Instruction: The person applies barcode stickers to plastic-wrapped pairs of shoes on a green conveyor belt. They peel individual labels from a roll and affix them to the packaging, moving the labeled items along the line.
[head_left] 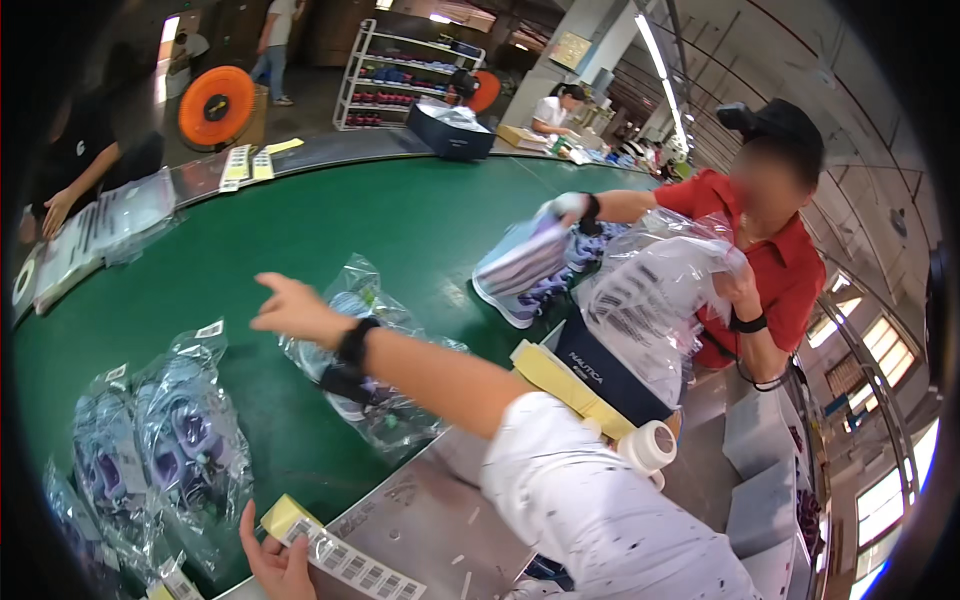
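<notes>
My right hand reaches far out over the green work surface, fingers apart and holding nothing that I can see. A black band circles its wrist. Below that wrist lies a bagged pair of light blue and purple sneakers, partly hidden by my forearm. Near the bottom edge my left hand pinches a strip of barcode labels with a yellow end, beside the metal table edge. To its left are more bagged sneakers, each clear bag with a small white label at the top.
At right, a co-worker in red handles sneakers and a clear bag above a dark shoebox. A white bottle stands near my sleeve. Clear bags lie far left. Beyond are an orange fan and a shoe rack.
</notes>
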